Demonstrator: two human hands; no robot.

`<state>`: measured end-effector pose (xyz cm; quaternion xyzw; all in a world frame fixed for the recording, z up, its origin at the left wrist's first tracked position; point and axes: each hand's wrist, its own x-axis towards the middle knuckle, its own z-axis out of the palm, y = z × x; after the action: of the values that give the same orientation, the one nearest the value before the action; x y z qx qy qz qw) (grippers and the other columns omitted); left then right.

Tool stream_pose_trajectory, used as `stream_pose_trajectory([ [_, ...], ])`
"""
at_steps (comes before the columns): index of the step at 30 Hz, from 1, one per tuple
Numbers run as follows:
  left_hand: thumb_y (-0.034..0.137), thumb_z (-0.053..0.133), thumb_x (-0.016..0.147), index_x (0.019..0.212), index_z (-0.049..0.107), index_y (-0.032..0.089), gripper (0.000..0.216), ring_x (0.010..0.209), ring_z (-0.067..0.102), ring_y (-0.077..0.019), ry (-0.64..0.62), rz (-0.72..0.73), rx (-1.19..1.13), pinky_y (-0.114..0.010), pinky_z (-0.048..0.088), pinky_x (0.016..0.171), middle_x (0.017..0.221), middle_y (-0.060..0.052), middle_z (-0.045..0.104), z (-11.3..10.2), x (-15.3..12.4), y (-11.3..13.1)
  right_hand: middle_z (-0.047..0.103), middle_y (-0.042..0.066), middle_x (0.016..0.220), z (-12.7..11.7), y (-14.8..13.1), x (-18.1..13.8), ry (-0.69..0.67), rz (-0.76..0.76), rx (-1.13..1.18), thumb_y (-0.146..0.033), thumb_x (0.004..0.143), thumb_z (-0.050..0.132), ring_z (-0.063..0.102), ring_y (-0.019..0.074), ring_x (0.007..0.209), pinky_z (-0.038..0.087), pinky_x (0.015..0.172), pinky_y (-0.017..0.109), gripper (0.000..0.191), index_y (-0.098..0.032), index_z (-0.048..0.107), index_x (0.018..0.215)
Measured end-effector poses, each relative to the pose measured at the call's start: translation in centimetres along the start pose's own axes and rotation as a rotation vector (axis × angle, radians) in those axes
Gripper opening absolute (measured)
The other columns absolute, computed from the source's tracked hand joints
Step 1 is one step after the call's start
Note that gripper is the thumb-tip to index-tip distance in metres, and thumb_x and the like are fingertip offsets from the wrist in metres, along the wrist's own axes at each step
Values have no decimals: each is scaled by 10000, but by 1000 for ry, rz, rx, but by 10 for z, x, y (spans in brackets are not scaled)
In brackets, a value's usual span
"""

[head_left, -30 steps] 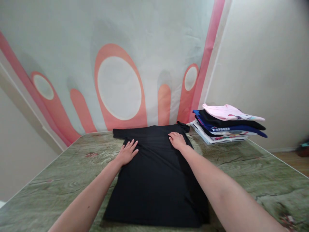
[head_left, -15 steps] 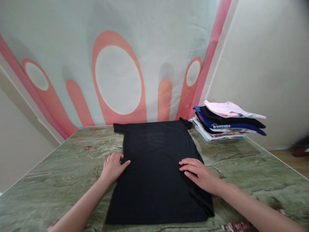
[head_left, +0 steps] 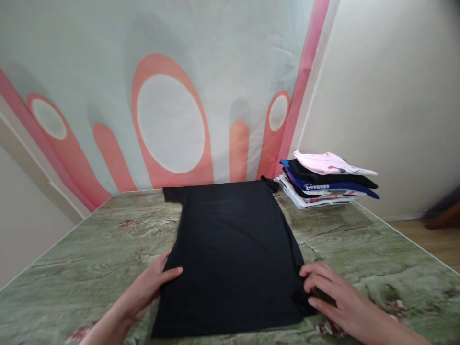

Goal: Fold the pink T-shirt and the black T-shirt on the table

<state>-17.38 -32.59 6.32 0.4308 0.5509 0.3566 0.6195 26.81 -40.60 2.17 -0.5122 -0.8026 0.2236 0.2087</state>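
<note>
Behind everything, pale grey-green backdrop (head_left: 223,43) printed with coral shapes and white ovals; before it, a wood-grain counter (head_left: 97,254). At the near part of this, two bare hands, one on either side of a black T-shirt (head_left: 233,249). Left hand (head_left: 145,287) at the shirt's left edge, thumb laid on the cloth, fingers passing out of sight at the border; impossible to tell a pinch from a light touch. Right hand (head_left: 339,299) at the opposite edge, near the lower corner, fingers bent and thumb spaced apart from them; grasp or mere contact likewise not clear. Close by these fingers, a small bunched fold (head_left: 302,301) in the otherwise mostly smooth fabric. Spread out on the middle of the counter, the T-shirt, hem toward the near side and shoulders toward the backdrop; left sleeve (head_left: 173,193) laid flat outward, right sleeve (head_left: 270,184) crumpled. Just beyond that sleeve, at the far right, a stack of folded clothes (head_left: 323,192), with a pink garment (head_left: 328,163) on top and a navy one (head_left: 319,186) with white lettering lower down. Farther right, plain pale wall (head_left: 391,96) and a strip of brown floor (head_left: 413,235), with a blurred dark reddish object (head_left: 447,213) at the border of view.
</note>
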Motion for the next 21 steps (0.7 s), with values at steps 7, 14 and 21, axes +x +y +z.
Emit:
stream_pose_trajectory([
  [7,427,821,572,1405,334,299,974,876,688,-273,196,-28,99,-313,588,672,1169,-39,665,-25,-46,-30,505,86,1314,6,-2,-11,124,68,-38,-362,904,486,473,233,1209,412,1018,410,322,-266,543,1206],
  [14,526,742,638,1287,476,307,734,529,630,-202,150,-22,300,-236,466,336,883,-24,699,-47,-48,-44,614,67,1076,9,-11,16,65,-121,-44,-148,916,381,532,204,1052,461,910,392,317,-261,595,1119],
  [21,616,698,612,986,629,266,516,358,495,-118,194,-103,428,-216,419,301,656,19,630,-75,-42,-68,569,72,1148,-9,10,-17,118,-20,-16,-98,856,395,463,216,1166,410,976,408,223,-227,556,941],
])
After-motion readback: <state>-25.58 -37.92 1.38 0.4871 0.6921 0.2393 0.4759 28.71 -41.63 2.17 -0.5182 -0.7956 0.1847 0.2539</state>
